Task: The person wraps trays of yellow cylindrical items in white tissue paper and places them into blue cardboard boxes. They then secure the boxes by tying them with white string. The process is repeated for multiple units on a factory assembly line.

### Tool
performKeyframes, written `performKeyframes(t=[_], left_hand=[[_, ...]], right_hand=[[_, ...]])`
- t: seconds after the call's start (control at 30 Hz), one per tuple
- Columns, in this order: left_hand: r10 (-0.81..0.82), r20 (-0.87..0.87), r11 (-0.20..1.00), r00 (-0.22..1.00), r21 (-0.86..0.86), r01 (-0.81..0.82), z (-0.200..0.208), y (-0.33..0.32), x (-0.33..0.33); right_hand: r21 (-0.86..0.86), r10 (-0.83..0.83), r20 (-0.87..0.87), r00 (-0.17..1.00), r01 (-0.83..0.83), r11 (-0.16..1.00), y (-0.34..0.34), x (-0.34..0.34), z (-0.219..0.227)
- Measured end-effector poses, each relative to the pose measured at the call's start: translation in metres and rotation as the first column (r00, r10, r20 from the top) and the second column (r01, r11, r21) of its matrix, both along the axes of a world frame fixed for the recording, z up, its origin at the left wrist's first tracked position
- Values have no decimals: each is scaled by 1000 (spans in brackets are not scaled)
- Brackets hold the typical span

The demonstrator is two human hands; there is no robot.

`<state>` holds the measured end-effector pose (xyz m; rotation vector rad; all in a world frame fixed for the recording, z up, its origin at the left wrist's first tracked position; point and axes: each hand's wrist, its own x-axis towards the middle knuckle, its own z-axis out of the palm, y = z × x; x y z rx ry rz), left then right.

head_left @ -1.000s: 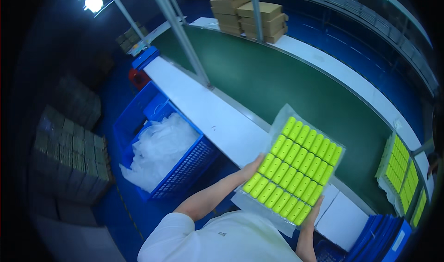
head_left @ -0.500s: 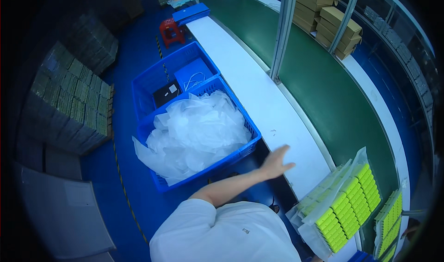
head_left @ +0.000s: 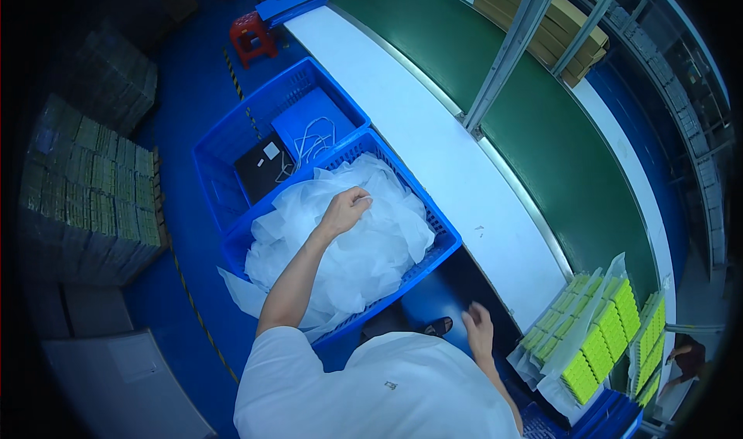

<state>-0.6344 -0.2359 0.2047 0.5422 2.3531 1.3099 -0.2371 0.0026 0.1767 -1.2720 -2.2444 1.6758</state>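
Observation:
A heap of thin, translucent white plastic sheets fills the near blue crate. My left hand is over the middle of this heap, its fingers pinched together at a sheet's whitish edge. Lower right, my right hand hangs between the crate and the white bench edge, holding nothing, with thumb and fingers apart. Right of it stands a stack of bright yellow-green blocks in rows, with translucent sheets between and around its layers.
The far blue crate holds a blue box, a black flat item and white cables. A green conveyor belt runs behind the bench, crossed by a metal post. A red stool, wrapped pallets and another person are around.
My left hand has swung left from above the bench to the sheets in the crate. My right hand has come into view beside the bench, and the view has shifted.

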Motion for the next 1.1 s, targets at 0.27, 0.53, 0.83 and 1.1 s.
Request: performKeyframes(t=[0.27, 0.53, 0.83, 1.1], left_hand=[[-507, -397, 854, 765, -108, 509, 147, 58, 14], [152, 154, 661, 976, 719, -216, 167, 110, 21], [-701, 513, 687, 495, 673, 276, 185, 313, 198], [-687, -6, 606, 727, 548, 577, 194, 416, 360]], right_hand=[[311, 612, -64, 788, -567, 762, -18, -259, 148], [-516, -406, -428, 808, 151, 843, 58, -134, 159], [-123, -536, -474, 699, 550, 826, 112, 53, 183], [284, -485, -453, 747, 637, 717, 175, 221, 221]])
